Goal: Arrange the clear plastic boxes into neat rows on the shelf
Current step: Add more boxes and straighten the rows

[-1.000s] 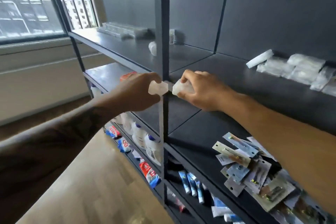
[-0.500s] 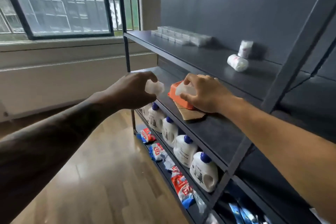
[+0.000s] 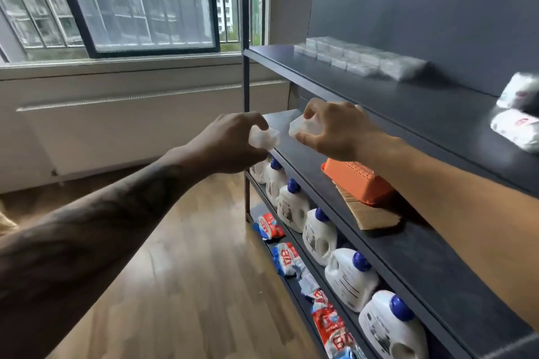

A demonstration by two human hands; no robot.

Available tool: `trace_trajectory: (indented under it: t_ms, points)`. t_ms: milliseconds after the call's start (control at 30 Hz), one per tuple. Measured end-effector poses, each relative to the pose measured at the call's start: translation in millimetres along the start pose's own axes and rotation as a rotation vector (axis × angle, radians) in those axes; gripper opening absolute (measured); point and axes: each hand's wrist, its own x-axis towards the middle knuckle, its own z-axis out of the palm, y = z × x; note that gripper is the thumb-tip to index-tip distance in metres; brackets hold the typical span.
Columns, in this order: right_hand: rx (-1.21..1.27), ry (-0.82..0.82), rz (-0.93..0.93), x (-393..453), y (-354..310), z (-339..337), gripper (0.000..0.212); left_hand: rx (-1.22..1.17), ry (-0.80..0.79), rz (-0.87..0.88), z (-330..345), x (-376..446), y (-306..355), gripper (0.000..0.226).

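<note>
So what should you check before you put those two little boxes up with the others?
1. Left hand grips its clear box: ok.
2. Right hand grips its clear box: ok.
3. Rows of boxes on the top shelf look neat: ok.
4. Free space on the shelf beside the rows: ok.
5. Boxes' lids closed: cannot tell.

Both hands hold one clear box each, in front of the shelf.

Left hand [image 3: 230,140] pinches a small clear box [image 3: 264,138]; right hand [image 3: 335,128] grips another box [image 3: 303,128], the two near, not touching. Rows of boxes [image 3: 358,57] sit on the upper shelf [image 3: 408,96]. Orange basket [image 3: 355,181] lies one shelf below; white jugs [image 3: 318,234] lower.
</note>
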Motion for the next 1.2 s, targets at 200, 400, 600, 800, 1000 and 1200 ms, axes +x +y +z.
trace_trajectory:
  t_ms: [200, 400, 600, 800, 1000, 1200]
  points:
    - [0.027, 0.023, -0.015, 103.2, 26.4, 30.1, 0.048, 0.025, 0.022, -0.022, 7.7, 84.2, -41.0, 0.048]
    - [0.055, 0.034, 0.053, 210.7, 77.1, 38.7, 0.053, 0.054, 0.002, -0.005, 15.3, 204.9, -63.9, 0.047]
    - [0.077, 0.025, 0.154, 285.2, 134.7, 42.4, 0.050, 0.027, 0.021, 0.071, 25.0, 317.5, -66.1, 0.049]
    - [0.107, -0.023, 0.287, 314.6, 180.0, 48.9, 0.042, 0.021, -0.069, 0.171, 51.0, 403.5, -69.8, 0.048]
    - [0.057, 0.005, 0.395, 324.4, 209.2, 55.3, 0.043, -0.019, -0.130, 0.387, 77.0, 489.7, -60.8, 0.047]
    - [0.039, 0.015, 0.546, 326.5, 213.0, 53.2, 0.048, -0.102, -0.243, 0.678, 101.9, 565.0, -63.9, 0.044]
